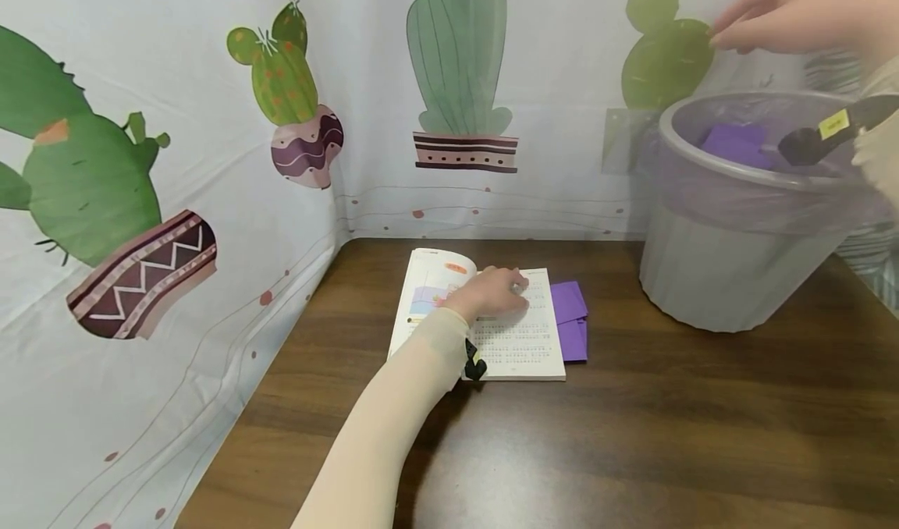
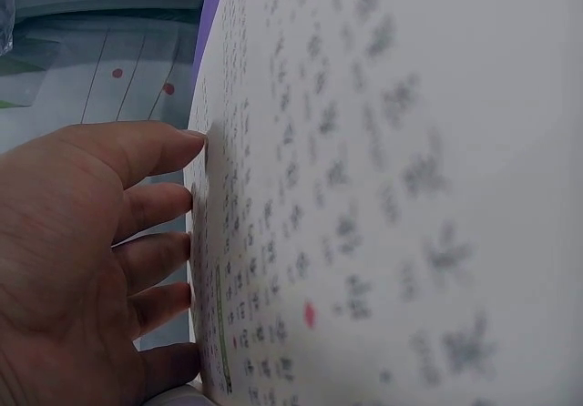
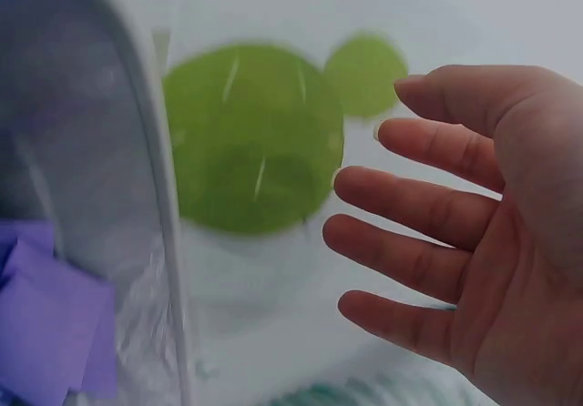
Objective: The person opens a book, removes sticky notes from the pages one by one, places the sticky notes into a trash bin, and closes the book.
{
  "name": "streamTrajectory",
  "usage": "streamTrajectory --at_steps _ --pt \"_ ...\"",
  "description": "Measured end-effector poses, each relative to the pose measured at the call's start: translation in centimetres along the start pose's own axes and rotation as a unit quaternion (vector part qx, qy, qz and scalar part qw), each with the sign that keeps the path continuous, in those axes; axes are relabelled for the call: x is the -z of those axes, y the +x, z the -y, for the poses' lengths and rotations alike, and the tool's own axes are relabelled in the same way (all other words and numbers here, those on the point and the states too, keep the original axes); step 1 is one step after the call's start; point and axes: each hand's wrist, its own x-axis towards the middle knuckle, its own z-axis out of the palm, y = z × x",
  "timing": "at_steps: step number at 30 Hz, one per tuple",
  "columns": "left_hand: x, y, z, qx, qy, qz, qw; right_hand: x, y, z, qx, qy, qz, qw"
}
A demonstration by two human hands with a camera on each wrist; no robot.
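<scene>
My left hand (image 1: 492,291) rests on the printed right page of an open book (image 1: 523,349), its fingertips touching the paper. In the left wrist view the fingers (image 2: 155,210) are loosely bent against the page, with nothing held. Folded purple paper (image 1: 573,322) sticks out from under the book's right side. Above the grey trash bin (image 1: 716,256) hovers my right hand (image 1: 808,10), its fingers spread and holding nothing. Inside the bin lies purple paper (image 1: 735,145), which the right wrist view shows as folded pieces (image 3: 55,324).
A clear plastic liner (image 1: 765,209) hangs over the bin's rim. The bin stands at the right rear of the brown wooden table (image 1: 597,451). Behind the table hangs a white cloth (image 1: 372,61) printed with cacti, which also runs along the left side.
</scene>
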Motion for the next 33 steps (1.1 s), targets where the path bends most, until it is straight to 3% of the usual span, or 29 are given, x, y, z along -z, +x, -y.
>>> streamTrajectory --at_steps 3,10,15,20,26,30,33 --pt "0.0 0.1 0.0 -0.004 0.005 0.002 1.0 -0.8 -0.7 2.8 0.035 -0.05 -0.043 0.9972" --pt "-0.2 -0.1 -0.1 -0.004 -0.008 0.002 1.0 -4.5 -3.5 8.1 0.134 -0.045 -0.087 0.9862" --pt "-0.3 -0.3 -0.1 -0.003 -0.01 0.006 0.9999 -9.0 -6.4 11.1 0.204 -0.001 -0.099 0.974" --pt "-0.2 -0.3 0.0 -0.003 0.006 0.002 1.0 -13.2 -8.0 12.5 0.254 0.046 -0.101 0.9607" --pt "-0.1 -0.2 -0.2 -0.003 0.014 0.003 0.9999 -18.8 -8.2 12.7 0.253 0.117 -0.091 0.9559" --pt "-0.1 -0.1 -0.2 -0.001 0.013 0.002 0.9999 -22.5 -7.4 12.2 0.223 0.161 -0.058 0.9597" --pt "-0.1 -0.1 -0.3 0.0 0.007 0.003 1.0 -25.1 -6.8 12.1 0.196 0.166 -0.037 0.9657"
